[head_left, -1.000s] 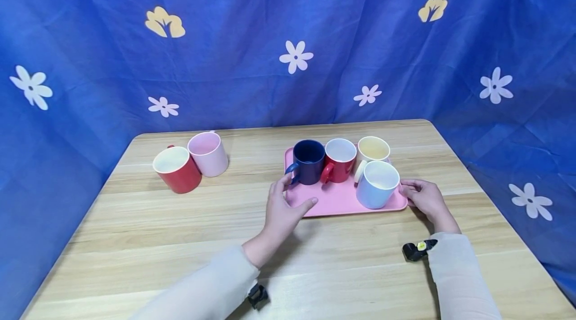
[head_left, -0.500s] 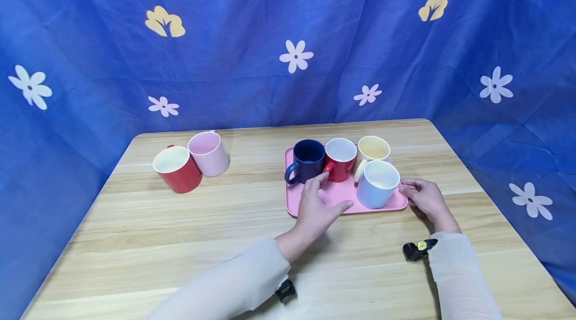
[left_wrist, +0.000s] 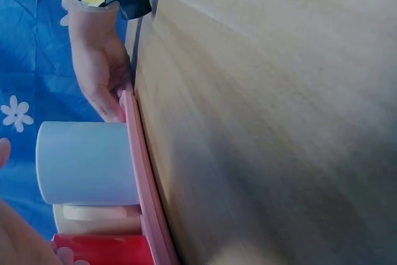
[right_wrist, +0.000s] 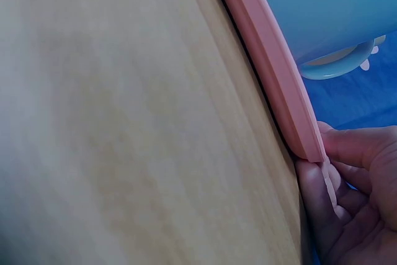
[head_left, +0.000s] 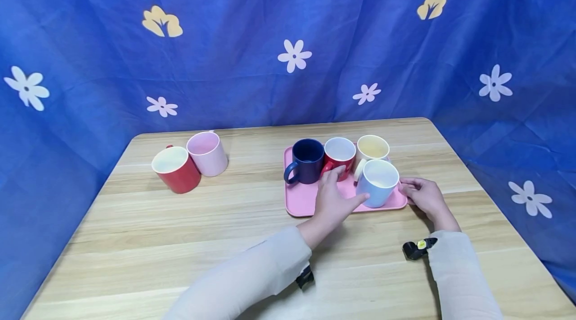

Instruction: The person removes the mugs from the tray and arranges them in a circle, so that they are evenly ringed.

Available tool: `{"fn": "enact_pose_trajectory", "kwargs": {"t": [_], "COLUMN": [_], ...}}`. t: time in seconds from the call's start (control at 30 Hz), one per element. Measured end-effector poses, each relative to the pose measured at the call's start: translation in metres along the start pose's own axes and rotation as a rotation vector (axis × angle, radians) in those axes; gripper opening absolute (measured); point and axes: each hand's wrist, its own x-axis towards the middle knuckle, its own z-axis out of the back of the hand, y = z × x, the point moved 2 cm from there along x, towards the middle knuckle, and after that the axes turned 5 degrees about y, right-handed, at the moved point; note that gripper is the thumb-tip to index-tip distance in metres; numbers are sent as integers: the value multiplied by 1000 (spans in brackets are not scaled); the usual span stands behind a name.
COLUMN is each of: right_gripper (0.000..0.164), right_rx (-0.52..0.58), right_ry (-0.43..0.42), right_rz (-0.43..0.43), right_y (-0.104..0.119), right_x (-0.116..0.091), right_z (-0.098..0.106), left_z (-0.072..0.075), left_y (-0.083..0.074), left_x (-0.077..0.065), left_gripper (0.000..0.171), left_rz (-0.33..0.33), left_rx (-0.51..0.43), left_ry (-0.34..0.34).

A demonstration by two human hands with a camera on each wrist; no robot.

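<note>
A pink tray (head_left: 300, 204) carries a navy mug (head_left: 309, 160), a red mug (head_left: 338, 159), a cream mug (head_left: 372, 147) and a light blue mug (head_left: 377, 186). My left hand (head_left: 332, 204) reaches over the tray's front edge, its thumb and fingers spread. Its fingertips are by the red mug, partly hiding it, and the thumb is near the light blue mug; whether it touches is unclear. At the tray's right end my right hand (head_left: 425, 200) pinches the rim, with the thumb above and fingers below in the right wrist view. The light blue mug's handle (right_wrist: 341, 65) shows there.
Another red mug (head_left: 180, 175) and a pale pink mug (head_left: 208, 155) stand close together at the left of the wooden table (head_left: 216, 220). A blue flowered curtain (head_left: 234, 60) hangs behind the table and along both sides.
My left hand has moved right along the tray's front, from the navy mug's handle to between the red and light blue mugs. My right hand stays at the tray's rim.
</note>
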Motion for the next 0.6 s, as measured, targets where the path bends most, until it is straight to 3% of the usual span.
{"fn": "enact_pose_trajectory", "kwargs": {"t": [0.23, 0.6], "right_gripper": [40, 40], "right_rx": [-3, -3], "right_ry": [1, 1], "right_rz": [16, 26], "right_y": [-1, -2], "right_x": [1, 1], "right_z": [0, 0], "left_z": [-10, -24], "left_y": [-1, -3], "left_x": [13, 29], "left_gripper": [77, 80], "left_rz": [-32, 11], "left_rx": [44, 92], "left_ry": [-3, 3]}}
